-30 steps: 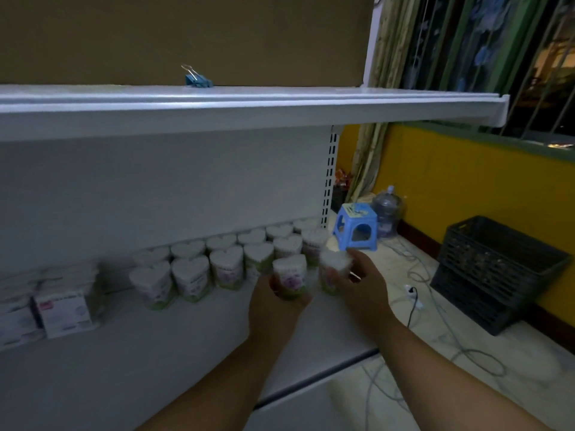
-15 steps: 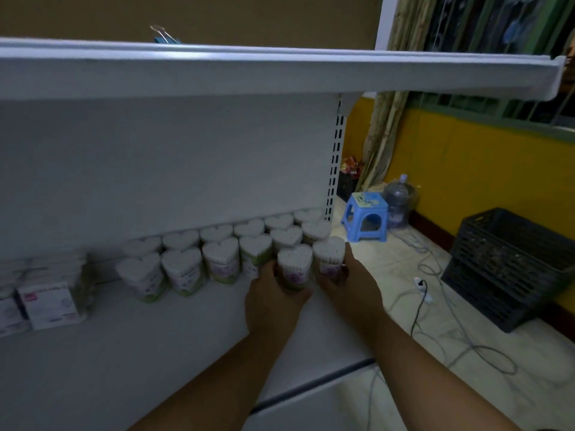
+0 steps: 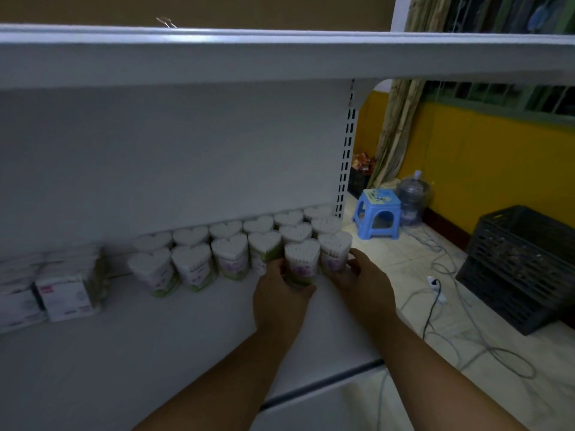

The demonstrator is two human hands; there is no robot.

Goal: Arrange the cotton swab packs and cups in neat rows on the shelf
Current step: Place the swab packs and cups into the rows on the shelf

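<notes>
White-painted metal shelf [image 3: 155, 353] carries two rows of clear heart-shaped plastic cups packed with white cotton swabs [image 3: 193, 265], set against the back panel. Both of our bare forearms come up from the lower edge and meet at the right end of these rows. Our left hand [image 3: 281, 293] is curled round the front of a heart-shaped cup with a purple and green label [image 3: 301, 262], thumb on its left side, wrist straight. Our right hand [image 3: 361, 275] wraps a second heart-shaped swab cup [image 3: 334, 251] just beside it, fingertips on its right wall and the palm low in front. The two cups touch each other and stand upright in front of the second row; we cannot tell whether their bases rest on the shelf. Boxy white cotton swab packs [image 3: 67, 293] sit stacked at the far left.
</notes>
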